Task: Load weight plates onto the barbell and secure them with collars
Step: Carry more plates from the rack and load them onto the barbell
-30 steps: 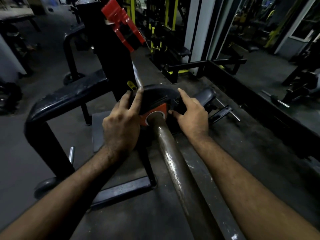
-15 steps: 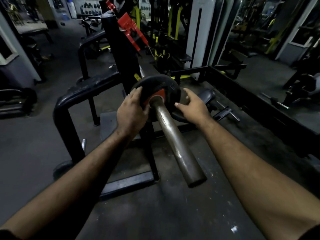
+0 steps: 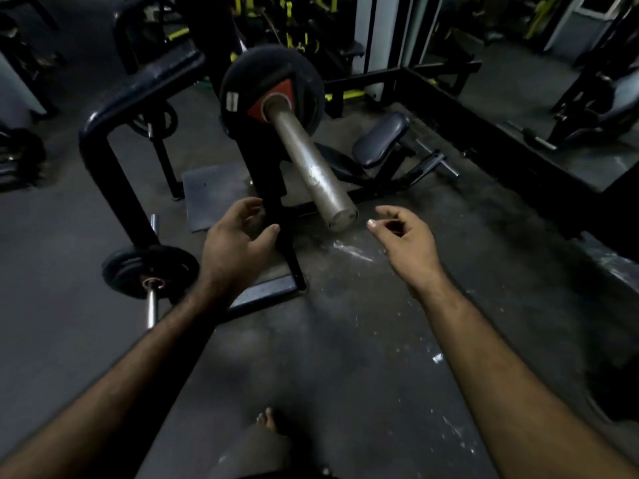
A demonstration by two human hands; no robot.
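Dim gym interior, low light throughout. Floor (image 3: 345, 357): dark grey rubber matting, scuffed, with white chalky flecks and streaks. A square mat (image 3: 214, 195) lies flat near the rack's base. Black steel rack frame (image 3: 114, 108) stands on the left. A padded seat (image 3: 380, 140) sits low on the floor further back. Black machines with yellow trim (image 3: 297, 36) fill the far background. White pillar (image 3: 383, 29) rises at top centre.

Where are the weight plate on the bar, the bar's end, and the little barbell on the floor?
weight plate (image 3: 273, 69): head view, upper black face.
bar (image 3: 342, 216): head view, round end.
little barbell (image 3: 150, 271): head view, its plate.
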